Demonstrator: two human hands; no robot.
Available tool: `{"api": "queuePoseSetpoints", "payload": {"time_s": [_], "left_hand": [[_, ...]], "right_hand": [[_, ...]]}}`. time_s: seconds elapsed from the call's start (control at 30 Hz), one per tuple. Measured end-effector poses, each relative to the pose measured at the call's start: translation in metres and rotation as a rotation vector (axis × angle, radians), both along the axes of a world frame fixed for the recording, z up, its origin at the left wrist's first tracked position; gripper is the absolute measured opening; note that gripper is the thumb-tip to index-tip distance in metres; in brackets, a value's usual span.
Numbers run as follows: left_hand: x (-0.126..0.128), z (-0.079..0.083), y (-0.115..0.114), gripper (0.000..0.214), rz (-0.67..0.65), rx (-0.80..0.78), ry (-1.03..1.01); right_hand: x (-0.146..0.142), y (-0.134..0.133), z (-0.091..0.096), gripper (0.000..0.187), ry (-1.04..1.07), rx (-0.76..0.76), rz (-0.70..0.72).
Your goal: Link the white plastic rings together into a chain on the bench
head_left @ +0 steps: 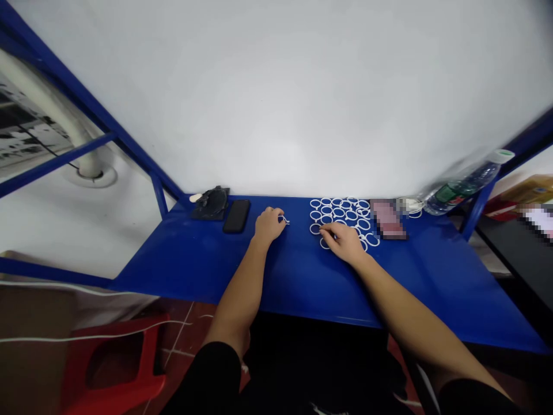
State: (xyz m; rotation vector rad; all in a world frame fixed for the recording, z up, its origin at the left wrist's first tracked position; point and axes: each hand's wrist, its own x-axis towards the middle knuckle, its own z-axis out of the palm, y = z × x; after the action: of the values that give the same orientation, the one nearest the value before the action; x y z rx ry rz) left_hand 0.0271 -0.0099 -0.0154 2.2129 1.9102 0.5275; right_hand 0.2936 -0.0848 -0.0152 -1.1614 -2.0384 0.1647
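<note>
My left hand rests on the blue tabletop, its fingers closed on a small white ring that has a short tab. To the right, several white rings like it lie flat in rough rows, some overlapping. Over the front of these rows is my right hand, with thumb and fingertips pinched at the edge of a white ring in the leftmost column. The palm and wrist hide some rings underneath.
A black phone and a crumpled black plastic piece lie left of my hands. Right of the rings are a reddish, blurred-out flat item, a white cable and a tilted plastic bottle. Blue frame posts flank the tabletop; a red stool stands below left.
</note>
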Motion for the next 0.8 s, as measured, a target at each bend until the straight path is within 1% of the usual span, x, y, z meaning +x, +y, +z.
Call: {"api": "queuePoseSetpoints", "payload": {"time_s": [0.1, 0.2, 0.27, 0.33, 0.4, 0.5, 0.57, 0.67, 0.8], "left_hand": [[0.006, 0.003, -0.001, 0.028, -0.071, 0.208, -0.152], [0.019, 0.007, -0.010, 0.029, -0.210, 0.400, -0.290], [0.031, 0.009, -0.019, 0.031, -0.301, 0.452, -0.380], [0.042, 0.011, -0.029, 0.031, -0.397, 0.468, -0.453], [0.051, 0.012, -0.038, 0.032, -0.461, 0.458, -0.508], [0.060, 0.011, -0.046, 0.033, -0.464, 0.412, -0.553], [0.062, 0.009, -0.047, 0.028, -0.439, 0.395, -0.561], [0.063, 0.007, -0.045, 0.021, -0.392, 0.389, -0.567], [0.062, 0.002, -0.042, 0.023, -0.365, 0.377, -0.573]], "right_hand": [[0.000, -0.001, 0.000, 0.019, 0.000, -0.021, -0.017], [-0.001, -0.001, 0.000, 0.024, 0.016, -0.056, -0.036], [-0.001, -0.002, -0.001, 0.030, 0.037, -0.085, -0.037], [-0.001, -0.002, -0.001, 0.039, 0.053, -0.110, -0.034], [-0.002, -0.002, -0.001, 0.042, 0.050, -0.109, -0.023], [-0.003, -0.003, 0.002, 0.031, 0.024, -0.063, 0.049], [-0.005, -0.004, 0.003, 0.028, 0.012, -0.040, 0.093], [-0.007, -0.005, 0.002, 0.032, 0.008, -0.061, 0.096], [-0.008, -0.003, -0.002, 0.045, -0.001, -0.090, 0.113]]}}
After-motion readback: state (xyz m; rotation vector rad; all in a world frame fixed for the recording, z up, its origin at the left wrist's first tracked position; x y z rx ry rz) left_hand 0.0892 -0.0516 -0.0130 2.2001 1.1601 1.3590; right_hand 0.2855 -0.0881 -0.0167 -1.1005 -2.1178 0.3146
